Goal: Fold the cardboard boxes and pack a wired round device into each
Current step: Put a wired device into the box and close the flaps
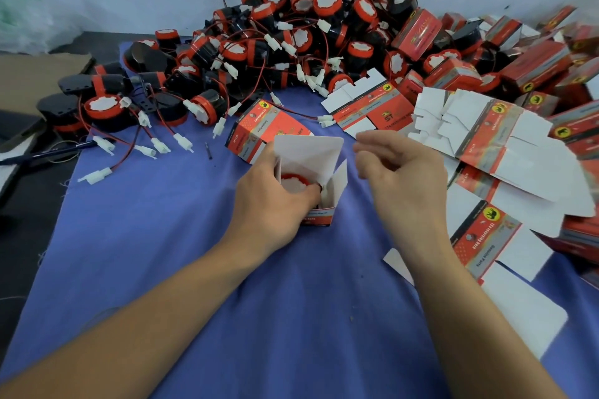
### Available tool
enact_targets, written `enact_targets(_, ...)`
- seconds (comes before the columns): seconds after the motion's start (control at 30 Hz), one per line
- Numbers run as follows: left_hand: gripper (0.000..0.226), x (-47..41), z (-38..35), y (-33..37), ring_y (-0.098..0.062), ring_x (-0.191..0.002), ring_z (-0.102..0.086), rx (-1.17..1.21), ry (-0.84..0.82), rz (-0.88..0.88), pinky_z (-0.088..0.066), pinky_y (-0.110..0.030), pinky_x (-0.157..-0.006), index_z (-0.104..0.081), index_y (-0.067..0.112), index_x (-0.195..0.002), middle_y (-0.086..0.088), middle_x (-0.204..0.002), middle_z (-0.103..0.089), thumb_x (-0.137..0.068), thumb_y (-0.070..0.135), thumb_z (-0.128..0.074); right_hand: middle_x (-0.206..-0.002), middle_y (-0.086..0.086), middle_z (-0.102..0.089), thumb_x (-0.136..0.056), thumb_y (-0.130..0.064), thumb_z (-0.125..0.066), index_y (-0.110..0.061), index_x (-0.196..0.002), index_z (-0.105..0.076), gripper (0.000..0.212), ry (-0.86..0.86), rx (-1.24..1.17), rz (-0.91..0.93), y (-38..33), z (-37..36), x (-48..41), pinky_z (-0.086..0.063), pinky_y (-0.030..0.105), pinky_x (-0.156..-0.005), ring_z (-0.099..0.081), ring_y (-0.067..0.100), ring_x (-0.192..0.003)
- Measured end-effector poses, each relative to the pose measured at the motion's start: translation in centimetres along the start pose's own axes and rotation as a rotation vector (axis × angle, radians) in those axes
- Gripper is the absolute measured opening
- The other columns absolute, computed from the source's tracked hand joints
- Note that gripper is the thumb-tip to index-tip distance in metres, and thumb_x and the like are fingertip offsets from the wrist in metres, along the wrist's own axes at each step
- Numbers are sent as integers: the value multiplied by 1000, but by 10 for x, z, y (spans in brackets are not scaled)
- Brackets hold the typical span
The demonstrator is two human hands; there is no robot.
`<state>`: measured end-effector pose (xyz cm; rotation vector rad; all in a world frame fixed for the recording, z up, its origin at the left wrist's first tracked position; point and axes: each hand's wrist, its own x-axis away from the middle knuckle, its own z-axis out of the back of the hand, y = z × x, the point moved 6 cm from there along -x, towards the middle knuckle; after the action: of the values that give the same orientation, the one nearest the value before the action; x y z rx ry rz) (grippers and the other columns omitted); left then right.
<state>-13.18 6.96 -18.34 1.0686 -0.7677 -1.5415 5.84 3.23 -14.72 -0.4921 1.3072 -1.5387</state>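
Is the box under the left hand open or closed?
Open. The box has its top flap standing upright and a side flap splayed out, and a red-rimmed device shows inside. The left hand grips it.

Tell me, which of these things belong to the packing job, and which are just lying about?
Part of the job: open box gripped by the left hand, round device inside it, pile of wired devices, flat box blanks, folded boxes.
Lying about: pen, brown cardboard sheet, plastic bag.
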Motion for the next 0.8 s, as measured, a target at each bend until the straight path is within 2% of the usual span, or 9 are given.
enact_targets(0.13,48,0,-3,1,18,-90,-60,29,-21,-17,-43,-1,-68,-53,55,-102,46,-99,-61,-73,34,-84,-108,-3,-78,-99,-15,-64,-16,-118,-75,22,-438,-305,-260,21,-35,4,-56,31,-94,-73,13,-105)
enact_targets(0.2,44,0,-3,-2,17,-92,-62,70,-45,1,-46,-3,-69,-55,53,-105,42,-103,-63,-75,39,-85,-104,-1,-79,-101,-18,-63,-15,-113,-76,18,-498,-288,-260,25,-46,8,-57,29,-90,-74,13,-101)
enact_targets(0.3,40,-1,-5,-7,6,-99,-68,222,-136,43,-53,-12,-77,-63,47,-112,28,-107,-72,-80,35,-83,-101,-3,-79,-99,-14,-66,-18,-109,-77,16,-479,-224,-201,28,-49,7,-58,30,-90,-75,13,-98)
enact_targets(0.37,37,-1,-8,-7,-10,-104,-72,396,-241,82,-57,-26,-85,-72,39,-113,11,-110,-77,-79,24,-69,-104,-2,-79,-98,-8,-65,-17,-114,-76,21,-483,-262,-213,31,-49,6,-59,33,-92,-75,15,-100)
enact_targets(0.43,40,-3,-6,-8,-21,-107,-73,554,-331,104,-59,-30,-86,-78,31,-113,-3,-114,-78,-81,24,-55,-105,-3,-79,-98,-5,-65,-19,-115,-76,26,-470,-287,-235,33,-48,6,-60,37,-93,-75,16,-100)
enact_targets(0.5,42,-7,-3,-10,-22,-113,-72,653,-403,138,-59,-32,-91,-79,26,-117,-7,-121,-76,-86,33,-52,-104,-4,-79,-97,-4,-65,-21,-115,-77,27,-449,-283,-243,34,-48,6,-60,41,-94,-76,16,-100)
enact_targets(0.57,37,-11,-2,-13,-22,-117,-71,589,-466,143,-56,-38,-99,-77,23,-123,-4,-124,-75,-91,27,-59,-104,-5,-79,-96,-4,-65,-21,-116,-77,29,-423,-275,-228,33,-48,6,-58,44,-96,-75,17,-101)
enact_targets(0.67,36,-13,-3,-17,-15,-113,-72,421,-482,87,-56,-31,-92,-75,29,-120,3,-119,-77,-94,5,-68,-103,-7,-79,-93,1,-65,-27,-108,-80,34,-346,-273,-178,29,-48,7,-59,46,-94,-75,17,-101)
enact_targets(0.8,33,-16,0,-19,-14,-99,-75,426,-361,60,-57,-21,-79,-81,26,-105,1,-104,-79,-88,-3,-75,-99,-16,-77,-86,0,-75,-32,-94,-83,33,-265,-157,-85,24,-45,2,-60,45,-87,-73,12,-96)
